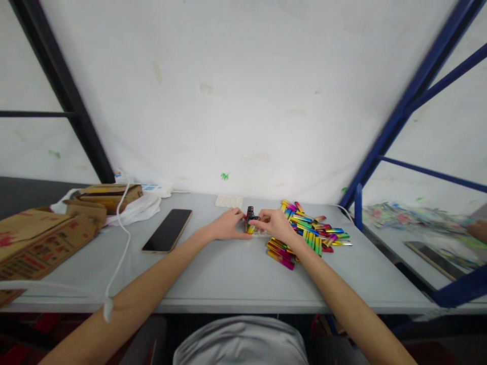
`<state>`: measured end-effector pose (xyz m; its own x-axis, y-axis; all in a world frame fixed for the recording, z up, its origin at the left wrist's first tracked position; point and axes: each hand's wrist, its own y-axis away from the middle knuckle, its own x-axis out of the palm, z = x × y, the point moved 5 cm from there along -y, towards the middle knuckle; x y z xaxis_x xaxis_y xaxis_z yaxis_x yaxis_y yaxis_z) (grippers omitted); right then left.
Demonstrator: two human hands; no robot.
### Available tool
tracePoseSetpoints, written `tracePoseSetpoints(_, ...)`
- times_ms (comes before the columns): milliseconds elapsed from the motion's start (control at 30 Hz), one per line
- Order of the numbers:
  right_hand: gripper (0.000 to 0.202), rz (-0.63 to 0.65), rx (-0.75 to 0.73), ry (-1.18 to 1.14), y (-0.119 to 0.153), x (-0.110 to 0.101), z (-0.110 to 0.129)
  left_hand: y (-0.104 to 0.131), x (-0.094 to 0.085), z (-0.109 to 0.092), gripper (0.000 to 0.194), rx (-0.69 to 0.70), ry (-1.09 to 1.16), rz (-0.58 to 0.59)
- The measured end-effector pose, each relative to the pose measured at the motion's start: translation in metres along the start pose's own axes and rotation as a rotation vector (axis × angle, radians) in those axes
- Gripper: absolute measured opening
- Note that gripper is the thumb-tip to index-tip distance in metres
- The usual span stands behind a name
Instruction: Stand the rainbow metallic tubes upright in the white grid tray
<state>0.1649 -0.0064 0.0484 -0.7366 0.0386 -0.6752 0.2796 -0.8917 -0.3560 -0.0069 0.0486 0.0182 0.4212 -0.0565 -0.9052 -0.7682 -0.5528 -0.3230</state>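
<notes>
My left hand (227,224) lies at the left end of a small white tray (262,233), thumb and fingers bent around that end. A row of small black-topped pieces (250,215) stands upright there, with bits of red and yellow below the black. From the right, my right hand (274,223) pinches a small black piece (254,222) over the tray. Its exact kind is too small to make out. Just right of my right hand lies a loose heap of shiny, multicoloured metallic tubes (312,235), some of them partly under my forearm.
A pale holed tray (229,201) lies near the wall. To the left are a dark phone (168,230), an opened cardboard box (49,233) and a white cable (124,228). A blue metal frame (384,132) borders the table's right. Beyond it, another person's hand (478,230) shows.
</notes>
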Motion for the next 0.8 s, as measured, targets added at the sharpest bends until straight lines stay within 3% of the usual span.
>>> tracePoseSetpoints(167, 0.041, 0.009, -0.093, 0.293, -0.004, 0.003, 0.009, 0.0, -0.002, -0.003, 0.057, 0.002, 0.006, 0.009)
tracePoseSetpoints(300, 0.049, 0.029, -0.068, 0.431, -0.006, 0.006, 0.012, 0.0, -0.001, -0.002, 0.059, -0.008, -0.007, 0.022)
tracePoseSetpoints(400, 0.061, -0.007, -0.007, 0.473, -0.008, -0.005, 0.004, -0.001, -0.001, -0.001, 0.063, -0.018, 0.006, 0.008)
tracePoseSetpoints(500, 0.069, -0.169, 0.133, 0.526, -0.009, -0.036, -0.023, -0.001, -0.003, 0.0, 0.066, -0.034, 0.031, 0.014)
tracePoseSetpoints(600, 0.05, -0.278, 0.328, 0.683, -0.004, -0.073, -0.063, -0.001, -0.005, 0.001, 0.07, -0.049, 0.068, 0.038)
tracePoseSetpoints(667, 0.035, -0.242, 0.399, 0.729, -0.001, -0.089, -0.09, -0.002, -0.007, 0.002, 0.071, -0.055, 0.097, 0.051)
tracePoseSetpoints(800, 0.034, -0.128, 0.384, 0.729, 0.0, -0.098, -0.124, -0.002, -0.009, 0.004, 0.073, -0.071, 0.119, 0.068)
